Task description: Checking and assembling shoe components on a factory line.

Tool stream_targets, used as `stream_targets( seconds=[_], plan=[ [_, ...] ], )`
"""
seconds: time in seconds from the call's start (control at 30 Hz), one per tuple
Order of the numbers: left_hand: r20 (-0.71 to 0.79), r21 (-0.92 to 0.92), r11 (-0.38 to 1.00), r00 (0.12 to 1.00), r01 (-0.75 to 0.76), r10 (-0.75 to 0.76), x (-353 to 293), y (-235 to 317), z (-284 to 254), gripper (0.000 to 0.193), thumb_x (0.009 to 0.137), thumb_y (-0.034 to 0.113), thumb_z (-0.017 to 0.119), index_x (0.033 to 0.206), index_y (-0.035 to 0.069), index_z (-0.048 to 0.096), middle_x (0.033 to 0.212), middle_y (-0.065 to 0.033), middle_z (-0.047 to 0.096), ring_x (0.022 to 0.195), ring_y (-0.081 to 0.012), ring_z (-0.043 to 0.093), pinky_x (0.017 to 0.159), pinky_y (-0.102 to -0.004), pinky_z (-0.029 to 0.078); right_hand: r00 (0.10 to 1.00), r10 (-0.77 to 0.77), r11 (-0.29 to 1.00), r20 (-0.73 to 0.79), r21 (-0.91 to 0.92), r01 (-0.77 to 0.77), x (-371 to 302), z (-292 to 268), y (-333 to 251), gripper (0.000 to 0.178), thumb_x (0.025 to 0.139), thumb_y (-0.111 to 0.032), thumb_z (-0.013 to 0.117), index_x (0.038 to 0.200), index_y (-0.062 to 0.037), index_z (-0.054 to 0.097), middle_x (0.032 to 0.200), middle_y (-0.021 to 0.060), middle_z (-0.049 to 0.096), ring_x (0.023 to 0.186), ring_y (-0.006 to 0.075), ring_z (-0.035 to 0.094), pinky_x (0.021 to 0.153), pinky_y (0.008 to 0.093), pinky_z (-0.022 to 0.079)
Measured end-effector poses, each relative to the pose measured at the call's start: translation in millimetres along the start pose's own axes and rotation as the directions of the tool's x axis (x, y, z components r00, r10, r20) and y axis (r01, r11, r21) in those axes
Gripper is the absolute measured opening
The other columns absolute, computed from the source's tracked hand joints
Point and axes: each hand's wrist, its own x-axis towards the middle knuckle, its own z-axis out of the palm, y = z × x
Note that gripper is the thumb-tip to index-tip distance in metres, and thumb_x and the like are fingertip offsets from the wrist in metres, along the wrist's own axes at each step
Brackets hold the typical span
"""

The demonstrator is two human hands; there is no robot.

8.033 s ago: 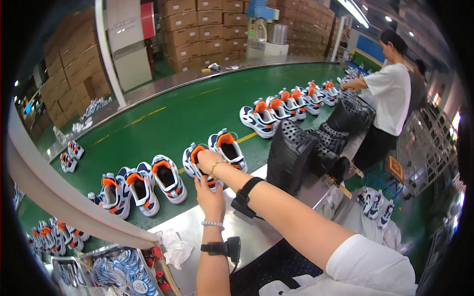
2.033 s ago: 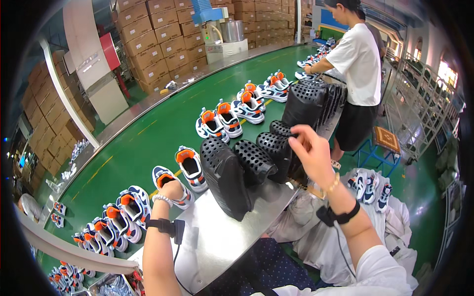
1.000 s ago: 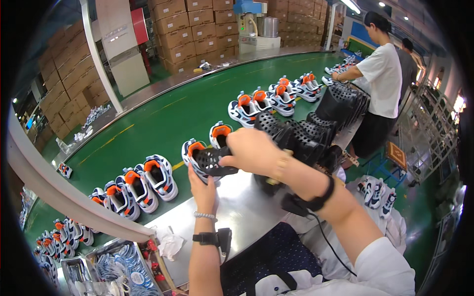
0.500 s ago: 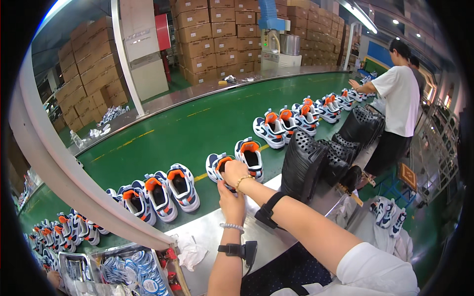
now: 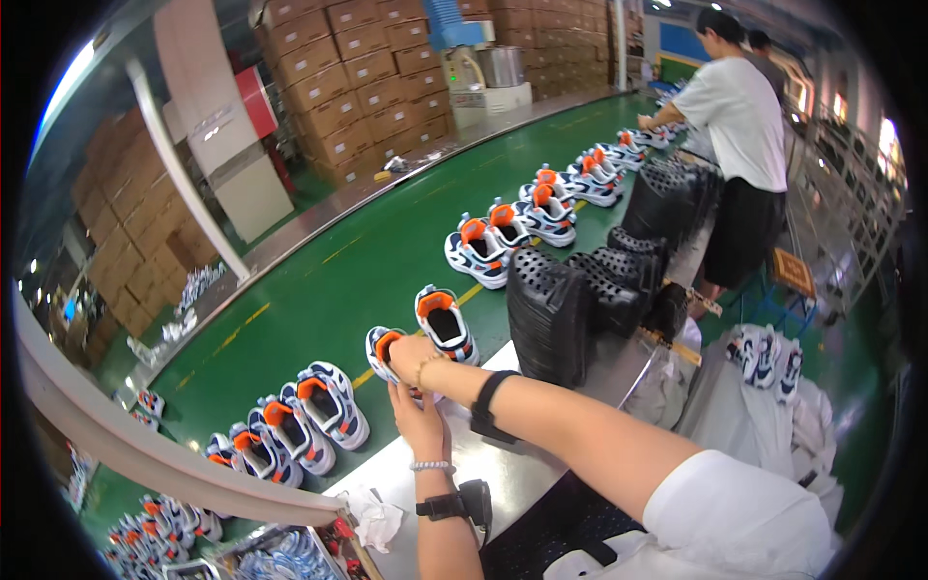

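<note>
Here both hands meet at one sneaker (image 5: 385,350), a white and navy shoe with an orange lining, lying at the near edge of the green belt (image 5: 329,280) just where the steel table (image 5: 503,474) begins. The left hand (image 5: 418,423) comes up from six o'clock, palm away from the camera, its fingers (image 5: 398,391) pressed against the heel end of the sneaker; whether they curl around it cannot be told, since the shoe hides their tips. The right hand (image 5: 422,371) reaches in from four o'clock across the table, and its fingers lie over the sneaker's right side, closed on it as far as the view shows, with the toe pointing off toward eleven o'clock beyond both hands. A second sneaker (image 5: 445,323) sits just beside it at two o'clock, apart from the fingers. Further pairs line the belt: one group (image 5: 300,425) at eight o'clock of the hands, another (image 5: 503,237) at one o'clock. A stack of black perforated trays (image 5: 546,314) stands upright on the table at three o'clock of the sneaker, with more trays (image 5: 619,280) leaning behind it. A co-worker (image 5: 739,145) in a white shirt stands far off at two o'clock, hands at the belt. Cardboard boxes (image 5: 358,68) are piled beyond the belt at twelve o'clock.
</note>
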Motion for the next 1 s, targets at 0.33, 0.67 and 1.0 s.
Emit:
stream_targets(
  seconds=[0.33, 0.67, 1.0],
  plan=[
    [-0.102, 0.211, 0.837, 0.84, -0.505, 0.533, 3, 55, 3, 0.034, 0.083, -0.008, 0.045, 0.115, -0.006, 0.058, 0.137, -0.0229, 0.047, 0.126, -0.0386, 0.045, 0.103, -0.0419, 0.037, 0.751, -0.642, 0.741, 0.154, 0.377, 0.556, -252, -176, 66, 0.025, 0.087, -0.028, 0.058, 0.099, -0.007, 0.061, 0.07, 0.0153, 0.065, 0.068, 0.0363, 0.063, 0.062, 0.0444, 0.05],
    [0.917, 0.271, -0.642, 0.394, -0.717, -0.053, 166, 8, 99, 0.024, 0.078, 0.017, 0.051, 0.086, 0.003, 0.069, 0.08, -0.0164, 0.066, 0.076, -0.0332, 0.067, 0.064, -0.0472, 0.052, 0.78, 0.274, 0.96, -0.563, 0.212, -0.184, -249, -248, 276, 0.033, 0.085, -0.031, 0.062, 0.107, -0.0075, 0.059, 0.085, 0.0107, 0.067, 0.082, 0.0286, 0.064, 0.073, 0.0398, 0.049],
    [0.772, 0.616, -0.239, 0.636, -0.751, -0.007, 143, 92, 97, 0.017, 0.078, 0.019, 0.042, 0.069, 0.011, 0.052, 0.064, -0.0061, 0.045, 0.057, -0.0205, 0.053, 0.052, -0.0373, 0.046, 0.882, 0.34, 0.94, -0.328, 0.163, -0.301, -248, -211, 365, 0.055, 0.083, -0.041, 0.065, 0.121, -0.004, 0.051, 0.102, 0.0238, 0.063, 0.099, 0.0389, 0.059, 0.088, 0.0448, 0.046]
  ],
)
